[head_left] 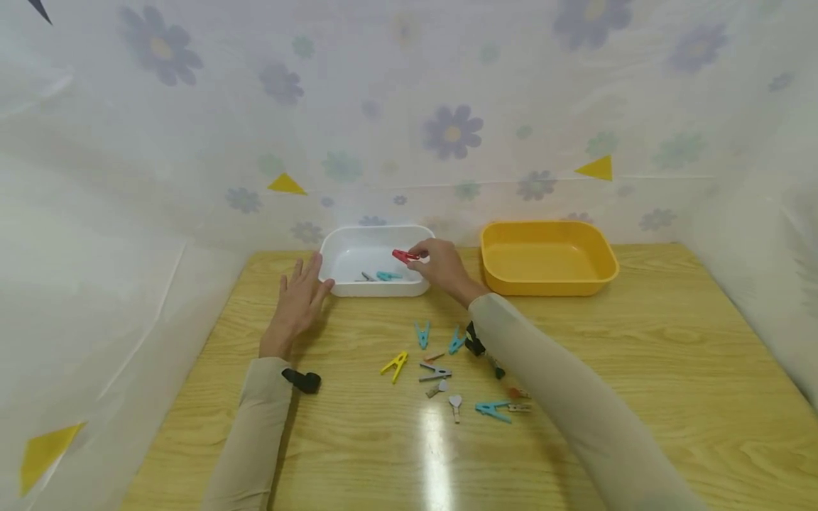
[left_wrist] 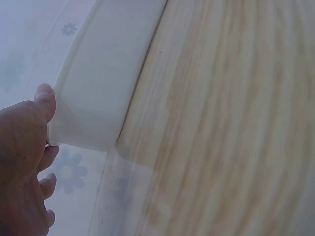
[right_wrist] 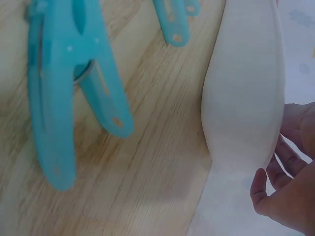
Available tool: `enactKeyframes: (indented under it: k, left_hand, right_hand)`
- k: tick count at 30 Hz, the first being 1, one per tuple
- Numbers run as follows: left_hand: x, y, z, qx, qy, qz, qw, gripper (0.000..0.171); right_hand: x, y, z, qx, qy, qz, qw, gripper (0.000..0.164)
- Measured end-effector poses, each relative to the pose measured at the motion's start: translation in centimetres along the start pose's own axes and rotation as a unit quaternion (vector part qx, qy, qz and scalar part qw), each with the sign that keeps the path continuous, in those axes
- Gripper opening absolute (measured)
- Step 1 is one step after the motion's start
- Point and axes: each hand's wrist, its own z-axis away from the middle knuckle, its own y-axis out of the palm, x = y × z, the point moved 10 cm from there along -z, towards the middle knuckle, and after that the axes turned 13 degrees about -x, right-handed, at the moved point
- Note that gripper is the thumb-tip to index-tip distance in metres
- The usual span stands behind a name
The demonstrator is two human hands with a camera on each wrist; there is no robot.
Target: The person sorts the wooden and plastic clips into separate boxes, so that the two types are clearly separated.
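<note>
My right hand [head_left: 441,264] pinches a red clothespin [head_left: 404,256] over the right half of the white tub [head_left: 377,289]. In the right wrist view the fingers [right_wrist: 290,167] show beyond the tub's rim and the clothespin is hidden. A blue clothespin [head_left: 388,276] and a small greyish one [head_left: 367,276] lie inside that tub. Spread at the tub's left end, my left hand [head_left: 299,298] rests on it, the thumb against the near corner. From the left wrist, the thumb [left_wrist: 45,98] appears right at the rim of the white tub [left_wrist: 106,73].
A yellow tub [head_left: 549,289] stands to the right of the white one. Scattered before them on the wooden table [head_left: 358,447] are blue clothespins [head_left: 422,335], a yellow one [head_left: 395,366], a grey one [head_left: 436,371] and small wooden ones, two with heart-shaped tops [head_left: 455,401].
</note>
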Motion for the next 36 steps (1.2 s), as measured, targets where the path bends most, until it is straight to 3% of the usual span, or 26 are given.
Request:
enactKeyframes:
  k: [11,19,36]
  left_hand:
    - [-0.1,0.2,0.3,0.002,-0.004,0.000,1.0000,0.071]
    - [-0.5,0.0,0.2,0.002,-0.001,-0.003,1.0000,0.071]
    - [-0.8,-0.1,0.1,-0.006,0.003,-0.004,1.0000,0.071]
  right_hand:
    - [0.1,1.1,-0.3,0.015,-0.011,0.023,1.000,0.024]
    - [-0.5,1.6,-0.7,0.016,0.005,0.044,0.999,0.024]
    - [-0.8,1.6,-0.7,0.013,0.013,0.042,0.999,0.026]
